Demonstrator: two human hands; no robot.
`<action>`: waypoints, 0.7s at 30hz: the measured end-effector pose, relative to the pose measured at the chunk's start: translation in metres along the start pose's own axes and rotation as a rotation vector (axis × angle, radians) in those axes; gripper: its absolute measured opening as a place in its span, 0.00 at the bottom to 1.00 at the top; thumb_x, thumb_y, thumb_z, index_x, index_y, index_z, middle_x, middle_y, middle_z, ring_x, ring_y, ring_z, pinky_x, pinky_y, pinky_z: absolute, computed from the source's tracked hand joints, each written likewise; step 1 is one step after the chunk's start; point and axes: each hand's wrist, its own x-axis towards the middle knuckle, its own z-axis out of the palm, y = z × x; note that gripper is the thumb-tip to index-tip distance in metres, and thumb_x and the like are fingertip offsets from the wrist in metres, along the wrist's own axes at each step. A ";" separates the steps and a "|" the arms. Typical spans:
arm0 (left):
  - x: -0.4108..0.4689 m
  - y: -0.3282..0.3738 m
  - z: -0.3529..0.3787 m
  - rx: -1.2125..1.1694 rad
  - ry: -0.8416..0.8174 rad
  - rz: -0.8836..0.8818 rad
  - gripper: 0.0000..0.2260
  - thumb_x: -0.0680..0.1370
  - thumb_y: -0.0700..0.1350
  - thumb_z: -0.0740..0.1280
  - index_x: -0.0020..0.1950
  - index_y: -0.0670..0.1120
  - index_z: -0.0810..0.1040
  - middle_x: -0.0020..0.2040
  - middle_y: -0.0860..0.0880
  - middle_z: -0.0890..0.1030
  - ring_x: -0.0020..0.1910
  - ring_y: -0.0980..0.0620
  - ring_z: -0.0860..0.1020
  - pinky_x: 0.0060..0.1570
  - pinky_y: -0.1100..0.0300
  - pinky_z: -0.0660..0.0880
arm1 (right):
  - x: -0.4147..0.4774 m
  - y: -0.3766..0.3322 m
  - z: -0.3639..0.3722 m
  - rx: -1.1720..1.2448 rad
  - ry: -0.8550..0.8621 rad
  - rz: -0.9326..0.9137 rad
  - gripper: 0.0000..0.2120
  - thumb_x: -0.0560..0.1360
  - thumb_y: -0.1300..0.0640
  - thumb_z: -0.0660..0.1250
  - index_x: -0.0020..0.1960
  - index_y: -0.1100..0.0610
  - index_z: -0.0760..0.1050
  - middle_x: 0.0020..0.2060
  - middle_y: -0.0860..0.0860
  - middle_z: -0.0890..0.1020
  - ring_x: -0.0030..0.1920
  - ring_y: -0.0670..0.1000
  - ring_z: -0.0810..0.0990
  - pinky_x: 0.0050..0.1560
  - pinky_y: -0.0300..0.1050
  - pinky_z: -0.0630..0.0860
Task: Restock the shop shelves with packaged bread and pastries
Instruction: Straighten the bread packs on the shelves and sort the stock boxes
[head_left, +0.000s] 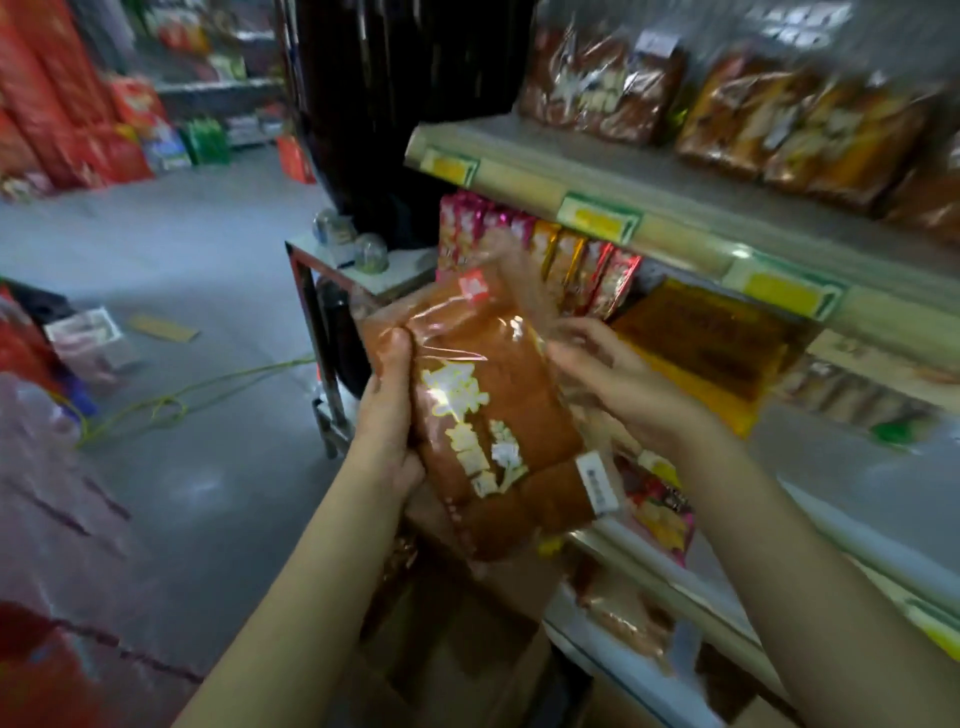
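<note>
A long brown loaf in clear plastic wrap with pale lettering (483, 415) is held between both hands in front of the shelving. My left hand (387, 410) grips its left edge, thumb on top. My right hand (613, 379) holds the right edge, fingers curled behind the wrap. Just beyond it, an orange-brown flat bread pack (711, 343) lies on the middle shelf. The top shelf (613, 176) carries several wrapped loaves (800, 124).
Small pink and gold snack packs (545, 249) stand at the middle shelf's left end. An open cardboard box (467, 639) sits on the floor below my hands. A metal stand (322, 332) with a dark drum is left of the shelves. Red goods line the far left.
</note>
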 end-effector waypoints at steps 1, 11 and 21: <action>-0.001 0.007 0.008 -0.029 0.007 -0.004 0.38 0.64 0.71 0.70 0.63 0.46 0.79 0.59 0.39 0.82 0.54 0.42 0.83 0.51 0.41 0.81 | -0.005 -0.004 -0.010 -0.035 -0.023 -0.004 0.14 0.75 0.48 0.69 0.60 0.42 0.73 0.53 0.41 0.78 0.49 0.38 0.79 0.45 0.31 0.76; 0.001 0.025 0.064 -0.268 0.138 0.077 0.44 0.57 0.74 0.74 0.65 0.50 0.78 0.59 0.46 0.84 0.56 0.43 0.83 0.62 0.38 0.75 | -0.027 -0.014 -0.052 0.264 0.157 -0.096 0.35 0.61 0.49 0.75 0.67 0.41 0.69 0.63 0.48 0.76 0.54 0.47 0.83 0.49 0.45 0.80; 0.010 0.013 0.112 -0.323 0.028 0.034 0.55 0.49 0.78 0.73 0.71 0.55 0.72 0.64 0.48 0.80 0.54 0.44 0.83 0.46 0.44 0.81 | -0.024 -0.012 -0.068 0.602 0.383 -0.128 0.57 0.46 0.43 0.85 0.71 0.48 0.63 0.56 0.51 0.83 0.55 0.50 0.84 0.60 0.49 0.77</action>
